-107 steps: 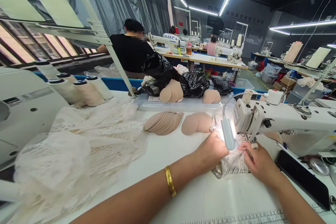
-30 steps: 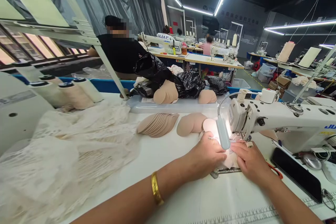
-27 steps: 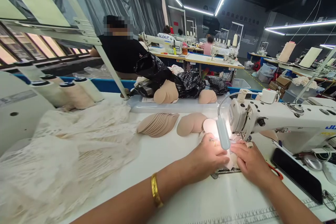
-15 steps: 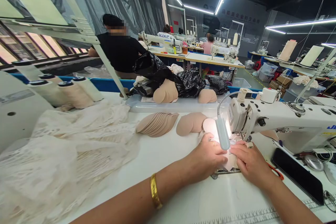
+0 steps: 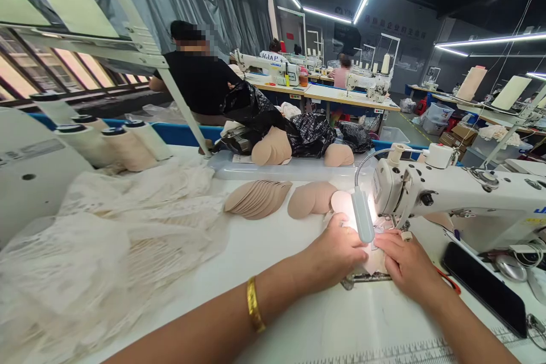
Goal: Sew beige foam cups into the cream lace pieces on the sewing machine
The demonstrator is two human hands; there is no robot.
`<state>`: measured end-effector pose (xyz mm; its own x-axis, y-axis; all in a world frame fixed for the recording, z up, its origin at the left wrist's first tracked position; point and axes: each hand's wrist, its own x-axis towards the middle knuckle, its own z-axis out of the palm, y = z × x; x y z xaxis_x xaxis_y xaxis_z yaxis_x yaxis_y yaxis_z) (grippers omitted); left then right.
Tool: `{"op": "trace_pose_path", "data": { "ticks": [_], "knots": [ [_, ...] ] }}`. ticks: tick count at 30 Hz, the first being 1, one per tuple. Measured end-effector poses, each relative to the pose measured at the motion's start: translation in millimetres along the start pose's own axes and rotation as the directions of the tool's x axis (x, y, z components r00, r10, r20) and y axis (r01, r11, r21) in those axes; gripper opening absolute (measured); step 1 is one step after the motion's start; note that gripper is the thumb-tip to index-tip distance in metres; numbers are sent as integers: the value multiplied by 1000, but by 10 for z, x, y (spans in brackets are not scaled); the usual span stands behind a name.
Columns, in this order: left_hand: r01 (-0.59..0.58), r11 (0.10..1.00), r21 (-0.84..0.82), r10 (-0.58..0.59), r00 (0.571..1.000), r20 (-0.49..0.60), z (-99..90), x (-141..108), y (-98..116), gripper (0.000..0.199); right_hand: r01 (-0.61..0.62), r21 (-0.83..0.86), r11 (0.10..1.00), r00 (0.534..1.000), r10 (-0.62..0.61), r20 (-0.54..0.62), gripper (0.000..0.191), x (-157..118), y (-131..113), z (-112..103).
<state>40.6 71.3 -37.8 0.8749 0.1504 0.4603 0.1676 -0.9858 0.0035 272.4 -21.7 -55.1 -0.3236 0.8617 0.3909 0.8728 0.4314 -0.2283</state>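
Observation:
Under the needle end of a white sewing machine (image 5: pixel 452 187) lies a pale pink-beige fabric piece (image 5: pixel 373 263), lit by a small grey lamp (image 5: pixel 362 216) on a bendy neck. My left hand (image 5: pixel 336 250) is closed on the fabric's left side, its fingertips partly behind the lamp. From the right, my right hand (image 5: pixel 405 261) lies on the same piece with fingers stretched forward and the thumb apart. The needle itself is hidden. Just beyond my left hand rest beige oval pads (image 5: pixel 311 200), and a fanned stack of pads (image 5: pixel 256 199) sits farther left.
White lace fabric (image 5: pixel 111 250) covers the table's left side, with thread cones (image 5: pixel 128 148) behind it. A phone (image 5: pixel 484 287) and orange-handled scissors (image 5: pixel 449 280) lie right of my right hand. Black plastic bags (image 5: pixel 311 133) and more pads (image 5: pixel 273 147) stand behind. A person (image 5: pixel 196 79) sits beyond.
The view has shifted slightly, moving the background a little to the right. Both hands stay at the fabric, with hardly any movement visible.

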Motion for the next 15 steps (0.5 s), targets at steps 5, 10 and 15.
{"op": "trace_pose_path", "data": {
  "ticks": [5, 10, 15],
  "knots": [
    [11, 1000, 25, -12, 1000, 17, 5, 7, 5, 22, -40, -21, 999, 996, 38, -85, 38, -6, -6, -33],
    [21, 999, 29, -21, 1000, 13, 2, 22, 2, 21, -21, 16, 1000, 976, 24, -217, 26, 10, -1, -47],
    [22, 1000, 21, -23, 1000, 3, -13, 32, 5, 21, -68, 76, 995, 967, 84, -241, 21, 25, 31, -33]
  ]
}}
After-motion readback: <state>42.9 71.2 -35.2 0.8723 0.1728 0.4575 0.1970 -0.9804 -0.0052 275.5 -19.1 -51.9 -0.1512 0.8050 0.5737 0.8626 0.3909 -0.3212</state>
